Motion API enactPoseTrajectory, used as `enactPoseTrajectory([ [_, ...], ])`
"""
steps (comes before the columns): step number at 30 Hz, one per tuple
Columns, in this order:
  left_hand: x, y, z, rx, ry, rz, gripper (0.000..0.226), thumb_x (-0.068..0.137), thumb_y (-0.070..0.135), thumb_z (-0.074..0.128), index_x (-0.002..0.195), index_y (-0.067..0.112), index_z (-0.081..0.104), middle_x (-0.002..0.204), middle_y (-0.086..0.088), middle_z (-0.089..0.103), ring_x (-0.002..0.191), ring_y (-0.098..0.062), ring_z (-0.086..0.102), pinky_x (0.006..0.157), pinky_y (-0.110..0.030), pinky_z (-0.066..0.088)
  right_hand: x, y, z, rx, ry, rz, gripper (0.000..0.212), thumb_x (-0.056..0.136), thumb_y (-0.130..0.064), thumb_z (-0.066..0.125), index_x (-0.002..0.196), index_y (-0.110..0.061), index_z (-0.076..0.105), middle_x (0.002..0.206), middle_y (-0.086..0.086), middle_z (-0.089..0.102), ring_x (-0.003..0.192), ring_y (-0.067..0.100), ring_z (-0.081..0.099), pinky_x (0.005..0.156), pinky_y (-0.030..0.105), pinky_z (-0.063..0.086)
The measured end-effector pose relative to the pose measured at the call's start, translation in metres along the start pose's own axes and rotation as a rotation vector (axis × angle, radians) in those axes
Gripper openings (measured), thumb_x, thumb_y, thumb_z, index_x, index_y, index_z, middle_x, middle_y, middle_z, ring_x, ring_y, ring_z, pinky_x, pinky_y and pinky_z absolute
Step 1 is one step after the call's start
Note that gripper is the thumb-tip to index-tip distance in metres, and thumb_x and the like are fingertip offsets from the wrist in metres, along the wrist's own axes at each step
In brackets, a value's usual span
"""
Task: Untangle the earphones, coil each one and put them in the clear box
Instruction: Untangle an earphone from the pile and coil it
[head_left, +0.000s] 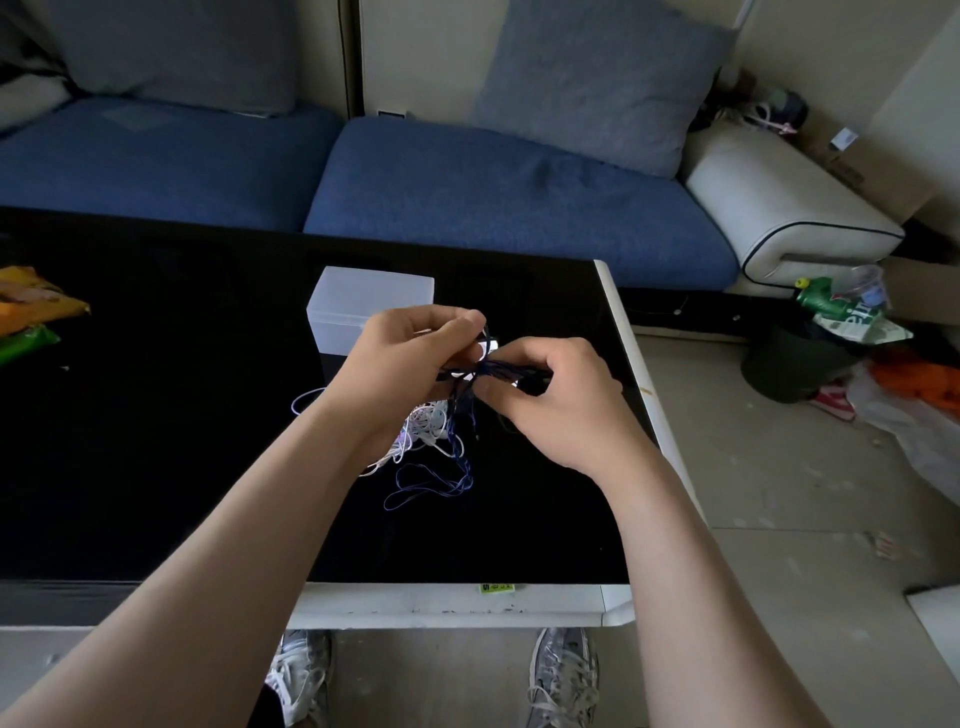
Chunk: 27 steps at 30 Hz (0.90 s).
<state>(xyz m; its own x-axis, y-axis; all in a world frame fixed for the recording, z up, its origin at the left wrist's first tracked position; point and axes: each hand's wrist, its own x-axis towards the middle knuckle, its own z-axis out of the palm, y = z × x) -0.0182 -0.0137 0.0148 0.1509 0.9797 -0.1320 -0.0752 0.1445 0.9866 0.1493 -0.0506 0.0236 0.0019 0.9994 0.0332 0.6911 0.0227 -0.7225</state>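
- Orange-yellow and green snack packets (28, 317): lying flat at the far left edge of the glossy black desk with a white rim (156, 467).
- Translucent, rectangular clear plastic box (363, 293): standing on the desk, well apart from the packets and just behind my left hand. I cannot tell what is in it.
- My left hand (410, 358): raised above the desk with the fingers curled. The fingertips pinch one end of a bunched cable, and a little white shows beside them.
- Tangle of thin white earphone cables (423, 431): heaped on the desk below and between my two hands, with one loop straying left past my wrist.
- Thin dark blue earphone cable (441, 486): the upper part is bunched and held taut between my hands. The rest hangs through the white tangle and lies in loose loops on the desk, nearer to me.
- My right hand (550, 400): raised level with the left and near it, fingers curled. Thumb and forefinger pinch the other end of the dark blue bunch.
- Green plastic bottle (826, 301): lying on top of a dark bin (779, 369) on the floor, to the right of the desk.
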Motion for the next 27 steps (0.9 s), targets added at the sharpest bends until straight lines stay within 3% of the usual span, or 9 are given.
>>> enactPoseTrajectory([
  [2, 0.000, 0.001, -0.001, -0.044, 0.000, -0.017, 0.019, 0.101, 0.025, 0.070, 0.109, 0.009, 0.076, 0.079, -0.001, 0.067, 0.075, -0.017, 0.068, 0.088, -0.043, 0.065, 0.001, 0.003, 0.000, 0.057, 0.014, -0.024, 0.017, 0.084, -0.047, 0.076, 0.101, -0.044, 0.079, 0.096, -0.028, 0.074, 0.101, 0.003, 0.069, 0.098, 0.042, 0.054],
  [4, -0.001, 0.003, 0.000, -0.066, 0.012, -0.011, 0.012, 0.101, 0.013, 0.068, 0.110, 0.008, 0.074, 0.084, -0.003, 0.069, 0.079, -0.021, 0.070, 0.073, -0.034, 0.064, 0.001, 0.005, -0.003, 0.132, 0.033, -0.026, 0.017, 0.087, -0.027, 0.080, 0.102, -0.034, 0.082, 0.093, -0.023, 0.077, 0.093, -0.002, 0.071, 0.087, 0.025, 0.057],
  [6, 0.000, 0.002, -0.001, -0.006, 0.040, 0.013, 0.018, 0.098, -0.001, 0.065, 0.112, 0.008, 0.072, 0.083, -0.003, 0.064, 0.080, -0.023, 0.068, 0.068, -0.028, 0.060, 0.002, 0.007, -0.005, 0.170, 0.041, -0.008, 0.022, 0.086, -0.018, 0.079, 0.102, -0.032, 0.082, 0.092, -0.020, 0.078, 0.090, -0.004, 0.072, 0.083, 0.019, 0.057],
  [10, 0.001, -0.002, -0.003, 0.126, 0.111, 0.046, 0.032, 0.094, -0.007, 0.064, 0.118, 0.015, 0.067, 0.078, 0.001, 0.048, 0.061, -0.011, 0.055, 0.058, -0.022, 0.052, 0.005, 0.012, -0.004, 0.244, 0.055, 0.051, 0.040, 0.082, -0.007, 0.078, 0.108, -0.037, 0.079, 0.098, -0.014, 0.078, 0.089, -0.001, 0.073, 0.086, 0.024, 0.060],
  [12, -0.002, -0.001, -0.003, 0.217, 0.129, 0.060, 0.045, 0.090, -0.003, 0.070, 0.123, 0.026, 0.063, 0.088, 0.000, 0.051, 0.053, -0.003, 0.056, 0.060, -0.034, 0.057, 0.005, 0.012, -0.004, 0.318, 0.065, 0.070, 0.049, 0.082, 0.000, 0.075, 0.106, -0.043, 0.075, 0.099, -0.010, 0.077, 0.086, 0.002, 0.073, 0.083, 0.025, 0.058],
  [15, -0.007, 0.000, -0.003, 0.298, 0.077, 0.121, 0.051, 0.084, -0.005, 0.074, 0.118, 0.031, 0.065, 0.097, -0.005, 0.055, 0.061, 0.006, 0.064, 0.078, -0.055, 0.064, 0.006, 0.011, -0.006, 0.424, 0.083, 0.062, 0.055, 0.086, 0.008, 0.072, 0.114, -0.039, 0.072, 0.099, -0.008, 0.079, 0.089, 0.006, 0.075, 0.082, 0.024, 0.058],
  [20, -0.005, -0.005, -0.005, 0.476, 0.046, 0.231, 0.035, 0.084, 0.011, 0.084, 0.103, 0.037, 0.069, 0.088, -0.012, 0.058, 0.075, -0.036, 0.072, 0.066, -0.043, 0.066, 0.005, 0.012, -0.009, 0.486, 0.093, 0.039, 0.053, 0.089, 0.012, 0.071, 0.125, -0.026, 0.071, 0.103, -0.004, 0.081, 0.095, 0.010, 0.078, 0.083, 0.024, 0.060],
  [23, -0.005, -0.005, -0.004, 0.496, 0.072, 0.251, 0.020, 0.087, 0.015, 0.084, 0.096, 0.029, 0.073, 0.076, 0.008, 0.065, 0.064, -0.027, 0.074, 0.067, -0.049, 0.065, 0.006, 0.012, -0.009, 0.524, 0.098, 0.039, 0.049, 0.090, 0.011, 0.073, 0.126, -0.022, 0.071, 0.101, -0.003, 0.082, 0.095, 0.009, 0.078, 0.084, 0.023, 0.060],
  [27, -0.007, -0.003, -0.002, 0.548, 0.065, 0.275, 0.009, 0.088, 0.027, 0.086, 0.085, 0.030, 0.078, 0.081, 0.002, 0.075, 0.061, -0.024, 0.072, 0.064, -0.048, 0.063, 0.005, 0.011, -0.010, 0.544, 0.112, 0.013, 0.042, 0.090, 0.008, 0.076, 0.117, -0.024, 0.076, 0.099, -0.003, 0.082, 0.093, 0.009, 0.079, 0.081, 0.021, 0.060],
])
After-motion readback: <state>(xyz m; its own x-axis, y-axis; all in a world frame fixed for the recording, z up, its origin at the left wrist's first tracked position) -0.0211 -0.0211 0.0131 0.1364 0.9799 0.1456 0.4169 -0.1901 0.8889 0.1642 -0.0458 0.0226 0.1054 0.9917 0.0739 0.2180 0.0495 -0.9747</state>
